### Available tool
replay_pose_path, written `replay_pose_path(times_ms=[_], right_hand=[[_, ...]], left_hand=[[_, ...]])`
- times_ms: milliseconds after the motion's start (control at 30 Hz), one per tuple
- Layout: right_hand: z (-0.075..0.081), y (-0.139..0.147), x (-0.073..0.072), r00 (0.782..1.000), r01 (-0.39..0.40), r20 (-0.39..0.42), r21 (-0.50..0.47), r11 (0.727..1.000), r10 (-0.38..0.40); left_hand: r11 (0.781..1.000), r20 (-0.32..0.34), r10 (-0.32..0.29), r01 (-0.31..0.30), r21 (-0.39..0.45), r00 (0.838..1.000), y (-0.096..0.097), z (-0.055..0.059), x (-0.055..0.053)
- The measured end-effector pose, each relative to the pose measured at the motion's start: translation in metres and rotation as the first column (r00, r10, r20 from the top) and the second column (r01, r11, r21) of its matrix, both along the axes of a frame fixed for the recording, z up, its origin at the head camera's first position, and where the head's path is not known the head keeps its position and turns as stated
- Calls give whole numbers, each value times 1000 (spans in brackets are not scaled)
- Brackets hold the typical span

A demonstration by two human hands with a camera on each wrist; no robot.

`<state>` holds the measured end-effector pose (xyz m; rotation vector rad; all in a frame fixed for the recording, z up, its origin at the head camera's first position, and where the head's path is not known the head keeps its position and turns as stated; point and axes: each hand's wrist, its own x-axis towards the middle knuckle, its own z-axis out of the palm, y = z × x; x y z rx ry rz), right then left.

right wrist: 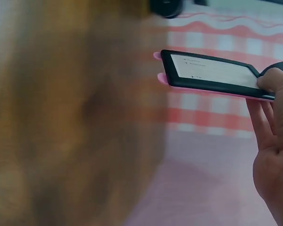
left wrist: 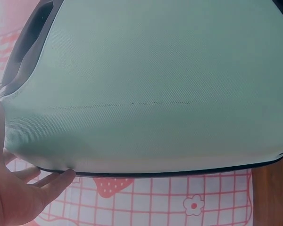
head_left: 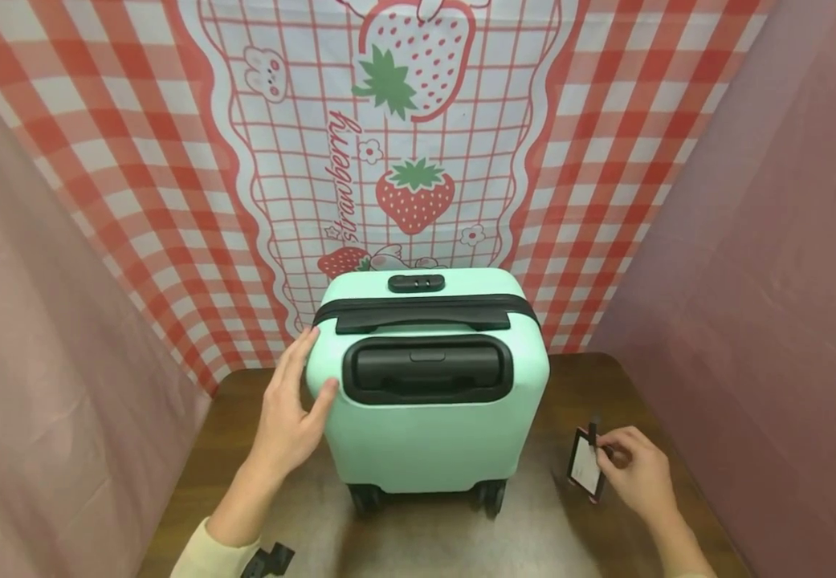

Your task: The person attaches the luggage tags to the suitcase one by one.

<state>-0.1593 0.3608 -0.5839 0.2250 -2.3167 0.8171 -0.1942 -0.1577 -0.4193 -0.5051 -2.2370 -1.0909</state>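
A mint-green suitcase point(head_left: 428, 445) stands upright on its wheels in the middle of the head view, with its black handle point(head_left: 428, 371) lowered into the recess. My left hand point(head_left: 286, 429) rests on its upper left corner, fingers extended along the side and thumb on the front face. In the left wrist view, fingertips touch the shell point(left wrist: 146, 70) near the dark seam. Off to the right, my right hand point(head_left: 638, 474) pinches a luggage tag point(head_left: 585, 466) by its strap end, apart from the suitcase. The tag point(right wrist: 212, 73) has a black frame, a white card and pink edges.
The suitcase stands on a brown wooden table point(head_left: 204, 474). Behind it hangs a red checked strawberry cloth point(head_left: 598, 160); pinkish drapes point(head_left: 772, 305) flank both sides. A small black object point(head_left: 269, 559) lies beside my left sleeve.
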Motion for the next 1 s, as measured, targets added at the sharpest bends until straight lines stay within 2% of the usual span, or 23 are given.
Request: replay_pose_path(times_ms=[200, 433, 567, 700, 833, 1000], right_hand=[[49, -8, -5, 985, -1, -174, 59, 998, 12], [111, -19, -2, 972, -37, -231, 44, 998, 46], [144, -25, 1, 946, -94, -310, 24, 995, 97], [172, -31, 2, 910, -117, -399, 17, 993, 113], [199, -37, 2, 901, -102, -422, 27, 994, 104], [227, -53, 2, 889, -125, -439, 45, 991, 132]], left_hand=[[1000, 9, -8, 8, 4, 1000, -1, 3, 1], [1000, 17, -21, 21, 6, 1000, -2, 4, 2], [1000, 27, -23, 23, -4, 999, -1, 5, 2], [1000, 40, -22, 22, -8, 999, 0, 6, 4], [1000, 39, -21, 21, -4, 999, 0, 7, 3], [1000, 42, -14, 14, -6, 999, 1, 8, 2]])
